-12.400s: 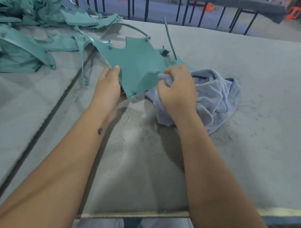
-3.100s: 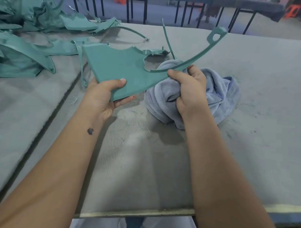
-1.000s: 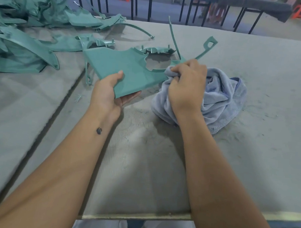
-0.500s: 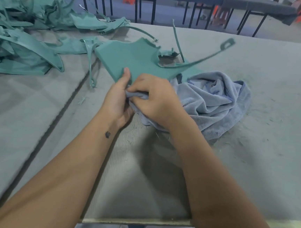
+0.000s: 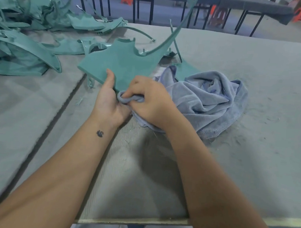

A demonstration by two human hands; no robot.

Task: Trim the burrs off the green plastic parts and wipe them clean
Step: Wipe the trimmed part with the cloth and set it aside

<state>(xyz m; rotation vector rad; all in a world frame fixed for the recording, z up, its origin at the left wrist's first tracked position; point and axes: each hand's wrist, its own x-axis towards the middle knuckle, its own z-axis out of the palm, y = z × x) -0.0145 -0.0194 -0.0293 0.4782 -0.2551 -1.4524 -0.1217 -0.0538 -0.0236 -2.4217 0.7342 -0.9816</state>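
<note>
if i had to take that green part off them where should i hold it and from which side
Hold the green part by its wide flat panel, at the near left edge, coming from the left front with thumb on top, much as the left hand does. That edge is straight, bare and tilted up towards you. I'd avoid the thin curved arm rising at the back, which looks flexible. The right hand with the cloth crowds the near corner.
</note>
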